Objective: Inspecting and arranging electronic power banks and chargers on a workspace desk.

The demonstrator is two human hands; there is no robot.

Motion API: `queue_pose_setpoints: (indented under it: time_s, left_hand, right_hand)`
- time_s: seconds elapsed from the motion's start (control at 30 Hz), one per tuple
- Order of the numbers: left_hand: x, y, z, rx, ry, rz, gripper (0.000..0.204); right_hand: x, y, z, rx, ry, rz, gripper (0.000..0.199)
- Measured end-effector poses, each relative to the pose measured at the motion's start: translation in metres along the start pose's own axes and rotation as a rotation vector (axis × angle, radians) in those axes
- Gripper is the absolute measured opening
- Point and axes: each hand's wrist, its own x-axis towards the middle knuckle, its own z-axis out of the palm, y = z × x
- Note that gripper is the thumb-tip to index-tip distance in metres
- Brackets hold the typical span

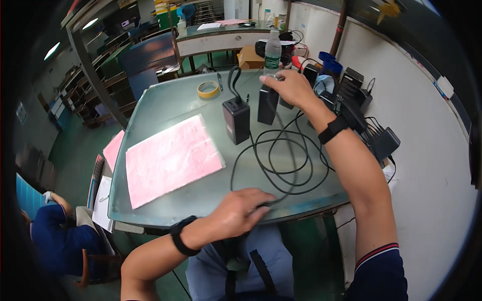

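My left hand (240, 213) is at the table's front edge, its fingers closed on a black cable (287, 189). That cable is blurred near the fingers and runs into loose loops on the tabletop. My right hand (292, 90) reaches to the far side, thumb and fingers closed over the top of an upright black box (267, 106); part of its grip is hidden. To the left of that box stands a second black box (236, 122), with sockets on top and a looped black strap or cable rising from it.
Pink sheets in a clear sleeve (173, 160) lie on the glass-topped table (165, 103). Behind are a yellow tape roll (208, 90), a pen (219, 81) and a water bottle (272, 52). Black adapters and cables (384, 143) crowd the right wall. A co-worker (63, 241) sits at lower left.
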Motion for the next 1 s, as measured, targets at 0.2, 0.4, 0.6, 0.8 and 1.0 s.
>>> queue_pose_setpoints:
  time_s: [0.2,0.4,0.6,0.8,1.0]
  left_hand:
    - [0.018,0.002,0.019,-0.002,0.118,0.168,0.029]
    - [0.007,-0.035,-0.032,0.061,0.091,0.034,0.03]
    - [0.0,-0.055,-0.052,0.099,0.033,-0.156,0.031]
    - [0.012,-0.07,-0.046,0.083,-0.051,-0.183,0.034]
    - [0.024,-0.074,-0.036,0.062,-0.11,-0.209,0.037]
  right_hand:
    - [0.024,0.002,-0.005,0.006,-0.405,-0.233,0.045]
    - [0.036,0.021,-0.019,0.261,-0.646,-0.228,0.051]
    - [0.022,0.007,-0.024,-0.026,-0.545,-0.257,0.052]
    - [0.015,0.015,-0.021,0.045,-0.544,-0.294,0.05]
    - [0.01,0.024,-0.011,0.095,-0.436,-0.403,0.05]
